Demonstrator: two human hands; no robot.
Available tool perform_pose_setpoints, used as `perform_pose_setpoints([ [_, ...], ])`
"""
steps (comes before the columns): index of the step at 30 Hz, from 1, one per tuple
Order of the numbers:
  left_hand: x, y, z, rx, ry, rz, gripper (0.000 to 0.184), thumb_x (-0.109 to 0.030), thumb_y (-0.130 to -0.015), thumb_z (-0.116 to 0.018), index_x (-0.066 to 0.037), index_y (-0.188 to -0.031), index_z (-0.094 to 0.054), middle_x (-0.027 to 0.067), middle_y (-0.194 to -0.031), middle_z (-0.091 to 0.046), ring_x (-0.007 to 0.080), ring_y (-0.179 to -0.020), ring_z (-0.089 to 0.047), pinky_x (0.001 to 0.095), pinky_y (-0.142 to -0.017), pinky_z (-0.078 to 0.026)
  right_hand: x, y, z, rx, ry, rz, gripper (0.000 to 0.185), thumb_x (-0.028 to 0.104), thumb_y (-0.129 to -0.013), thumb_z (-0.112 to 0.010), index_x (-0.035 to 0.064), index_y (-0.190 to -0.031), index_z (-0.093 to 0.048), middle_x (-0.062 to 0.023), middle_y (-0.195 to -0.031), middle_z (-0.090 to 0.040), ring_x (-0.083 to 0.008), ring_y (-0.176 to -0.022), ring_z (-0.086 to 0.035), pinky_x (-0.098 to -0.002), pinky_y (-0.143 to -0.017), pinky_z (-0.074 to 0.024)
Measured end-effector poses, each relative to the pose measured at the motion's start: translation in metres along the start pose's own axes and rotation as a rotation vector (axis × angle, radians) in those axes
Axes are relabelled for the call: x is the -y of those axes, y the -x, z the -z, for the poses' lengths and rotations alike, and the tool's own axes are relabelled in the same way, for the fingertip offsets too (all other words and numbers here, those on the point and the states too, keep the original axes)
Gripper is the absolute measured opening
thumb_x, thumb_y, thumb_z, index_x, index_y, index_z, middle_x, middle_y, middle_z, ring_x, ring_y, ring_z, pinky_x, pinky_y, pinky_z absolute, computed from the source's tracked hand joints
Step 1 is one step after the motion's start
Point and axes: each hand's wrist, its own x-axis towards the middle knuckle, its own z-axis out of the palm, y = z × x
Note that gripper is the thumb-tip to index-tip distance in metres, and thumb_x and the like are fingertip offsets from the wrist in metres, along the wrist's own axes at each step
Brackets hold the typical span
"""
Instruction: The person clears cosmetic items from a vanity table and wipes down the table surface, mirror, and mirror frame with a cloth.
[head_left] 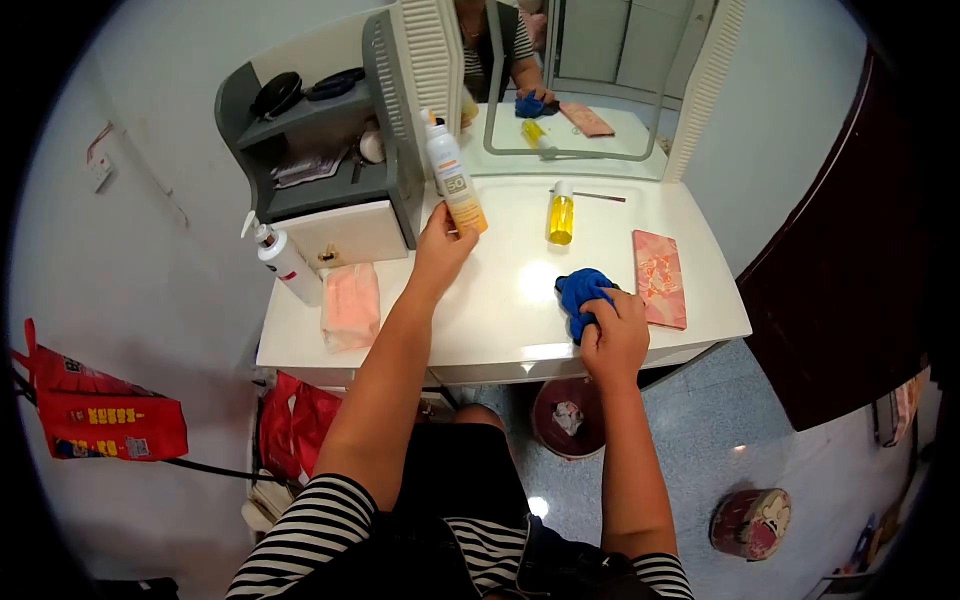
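My left hand (pixel 441 250) is closed round the lower part of a white and orange sunscreen spray bottle (pixel 455 178) marked "50". The bottle leans slightly at the back left of the white dressing table (pixel 500 300), beside the grey shelf unit. My right hand (pixel 616 335) grips a crumpled blue cloth (pixel 585 295) near the table's front right. Just right of that hand lies a pink patterned flat case (pixel 659 278). Behind the cloth is a small bottle of yellow liquid (pixel 561 218) with a clear cap. A thin dark stick (pixel 600 196) lies behind it.
A grey shelf unit (pixel 390 150) with small items stands at the left. By it are a white pump bottle (pixel 290 265) and a pink tissue pack (pixel 351 307). A mirror (pixel 600 80) rises behind. Below are a dark red bin (pixel 545 430) and a round stool-like object (pixel 750 523).
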Motion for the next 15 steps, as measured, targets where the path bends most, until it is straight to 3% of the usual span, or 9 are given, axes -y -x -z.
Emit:
perform_pose_setpoints([
  [15,-0.0041,0.001,0.0025,0.075,-0.035,0.01,0.054,-0.016,-0.087,-0.07,0.002,-0.134,-0.052,0.0134,-0.114,-0.065,0.0208,-0.098,-0.066,0.0323,-0.088,-0.054,0.0008,0.0003,-0.0016,0.03,0.034,-0.01,0.021,0.004,-0.068,-0.059,0.0117,-0.084,-0.069,-0.0108,-0.104,-0.067,-0.0337,-0.097,-0.06,-0.0431,-0.086,-0.051],
])
